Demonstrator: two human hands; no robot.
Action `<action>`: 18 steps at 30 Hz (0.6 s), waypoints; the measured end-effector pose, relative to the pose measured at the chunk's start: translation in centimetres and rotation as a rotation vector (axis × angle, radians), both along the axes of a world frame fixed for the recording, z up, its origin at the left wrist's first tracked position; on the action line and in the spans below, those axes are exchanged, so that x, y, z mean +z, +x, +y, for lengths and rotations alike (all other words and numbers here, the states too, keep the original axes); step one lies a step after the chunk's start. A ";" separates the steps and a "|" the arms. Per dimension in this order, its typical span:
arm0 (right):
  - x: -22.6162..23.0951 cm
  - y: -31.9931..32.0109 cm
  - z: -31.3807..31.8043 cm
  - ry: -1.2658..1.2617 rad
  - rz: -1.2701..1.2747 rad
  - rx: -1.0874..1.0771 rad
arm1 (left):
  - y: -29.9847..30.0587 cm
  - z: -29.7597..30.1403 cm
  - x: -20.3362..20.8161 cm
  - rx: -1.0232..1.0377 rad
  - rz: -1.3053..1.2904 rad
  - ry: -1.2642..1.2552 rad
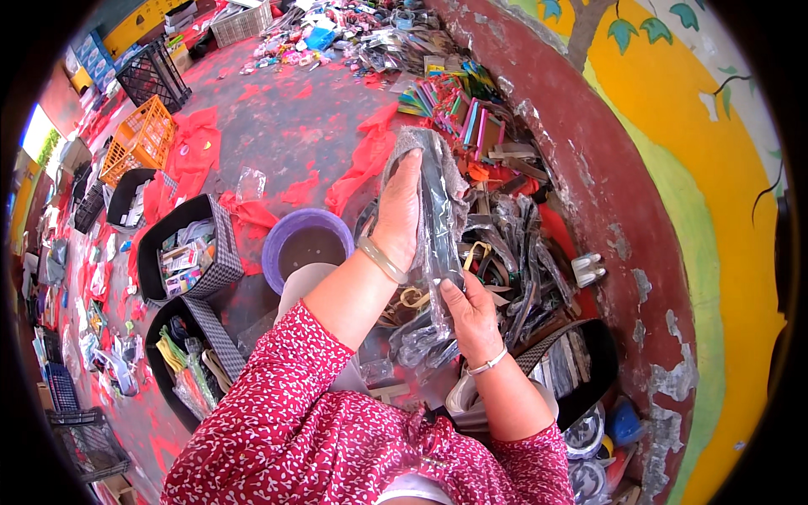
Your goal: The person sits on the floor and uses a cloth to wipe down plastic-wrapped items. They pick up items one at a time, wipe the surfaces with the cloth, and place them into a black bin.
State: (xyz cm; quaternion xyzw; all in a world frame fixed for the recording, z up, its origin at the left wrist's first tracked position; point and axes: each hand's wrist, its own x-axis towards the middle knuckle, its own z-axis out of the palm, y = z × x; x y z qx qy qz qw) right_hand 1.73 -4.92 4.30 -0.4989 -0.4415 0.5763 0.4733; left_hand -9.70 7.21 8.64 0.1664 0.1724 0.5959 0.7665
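Both hands, left hand (400,215) and right hand (470,316), clamp a clear plastic sleeve (438,223) holding a dark item. It looks light, floppy and slippery. Gripping both ends seems safest.

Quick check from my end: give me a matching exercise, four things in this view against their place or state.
Things:
1. clear plastic sleeve with a dark item inside
2. round purple plastic basin
3. orange plastic crate
4. pale jade-like bangle

Places or states:
A. on the left wrist
B. far upper left, on the floor
C. held up between the left hand and right hand
D. on the floor just left of the left forearm

Pairs: 1-C, 2-D, 3-B, 4-A
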 end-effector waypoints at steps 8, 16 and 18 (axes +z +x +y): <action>2.6 -0.4 0.1 0.088 -0.035 0.046 | -0.6 0.4 0.1 0.012 -0.179 0.152; -0.3 0.0 0.6 0.088 0.008 -0.003 | 0.3 -0.5 -0.2 0.041 0.043 0.110; -0.7 0.2 0.7 0.094 0.030 -0.019 | 0.5 -0.9 0.0 0.114 0.104 0.109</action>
